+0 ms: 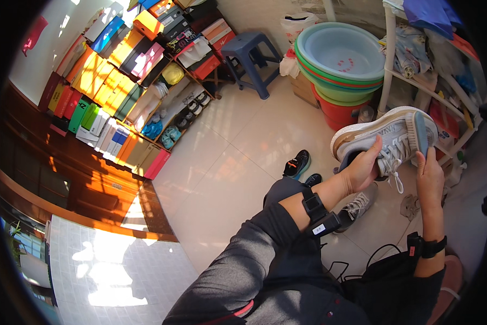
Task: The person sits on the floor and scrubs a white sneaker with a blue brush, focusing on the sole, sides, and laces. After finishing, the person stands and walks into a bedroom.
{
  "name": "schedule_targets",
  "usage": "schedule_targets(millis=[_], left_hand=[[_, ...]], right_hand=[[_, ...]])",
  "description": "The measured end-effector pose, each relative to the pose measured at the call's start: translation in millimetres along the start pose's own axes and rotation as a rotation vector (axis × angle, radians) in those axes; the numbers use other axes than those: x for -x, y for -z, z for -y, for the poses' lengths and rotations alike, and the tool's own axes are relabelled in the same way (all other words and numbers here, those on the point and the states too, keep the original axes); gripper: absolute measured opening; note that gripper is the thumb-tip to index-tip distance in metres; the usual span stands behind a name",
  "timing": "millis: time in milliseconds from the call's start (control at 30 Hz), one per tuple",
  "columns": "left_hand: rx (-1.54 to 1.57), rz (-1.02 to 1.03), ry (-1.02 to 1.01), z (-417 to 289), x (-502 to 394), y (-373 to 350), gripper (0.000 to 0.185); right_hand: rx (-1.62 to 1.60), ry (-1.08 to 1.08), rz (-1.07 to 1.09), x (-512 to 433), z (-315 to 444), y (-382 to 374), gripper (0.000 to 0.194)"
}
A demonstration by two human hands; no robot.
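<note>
My left hand [363,168] grips a light grey sneaker [389,136] by its ankle opening, its thumb on the outside and its fingers hidden inside. White laces hang in a bow from the sneaker. In my right hand [429,174] is a scrubbing brush [420,132] with a blue-grey back, its pale bristles against the toe part of the sneaker. A second grey sneaker [358,206] stands on the floor below my left wrist.
Black shoes [298,163] are on the tiled floor beyond my knee. Stacked plastic basins [341,53] stand on a red bucket [337,109], beside a white rack [389,61]. A blue stool [249,44] and shoe boxes [101,81] lie farther back. Black cables [341,266] run near my legs.
</note>
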State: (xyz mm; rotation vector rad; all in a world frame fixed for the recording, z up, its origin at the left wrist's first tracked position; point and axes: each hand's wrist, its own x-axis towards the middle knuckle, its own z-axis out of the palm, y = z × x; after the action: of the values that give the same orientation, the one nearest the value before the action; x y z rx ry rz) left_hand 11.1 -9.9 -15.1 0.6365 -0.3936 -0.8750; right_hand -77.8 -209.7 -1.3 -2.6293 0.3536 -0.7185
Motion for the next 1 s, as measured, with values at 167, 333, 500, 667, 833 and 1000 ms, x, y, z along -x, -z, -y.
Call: schedule_targets(millis=[167, 333, 500, 667, 833, 1000], left_hand=[[-0.063, -0.007, 0.012, -0.4, -0.5, -1.5, 0.061], [0.012, 0.008, 0.065, -1.1, 0.2, -3.3, 0.060], [-0.011, -0.047, 0.000, -8.4, 3.6, -8.7, 0.055], [0.046, -0.035, -0.072, -23.9, 5.3, -14.8, 0.071], [-0.015, -0.139, -0.116, -27.3, 5.7, -25.0, 0.059], [0.047, -0.177, -0.085, -27.6, 3.9, -23.7, 0.063]], right_hand=[[0.082, -0.135, 0.058, -1.2, 3.3, 6.3, 0.039], [-0.031, 0.021, 0.127, 32.8, 56.3, 2.3, 0.032], [0.110, -0.163, -0.027, -13.7, -13.4, 12.9, 0.042], [0.066, -0.178, -0.148, -4.6, -33.8, 21.2, 0.045], [-0.226, -0.116, -0.280, -3.4, 4.3, 37.3, 0.036], [-0.291, -0.078, -0.140, 2.8, 21.4, 29.9, 0.038]])
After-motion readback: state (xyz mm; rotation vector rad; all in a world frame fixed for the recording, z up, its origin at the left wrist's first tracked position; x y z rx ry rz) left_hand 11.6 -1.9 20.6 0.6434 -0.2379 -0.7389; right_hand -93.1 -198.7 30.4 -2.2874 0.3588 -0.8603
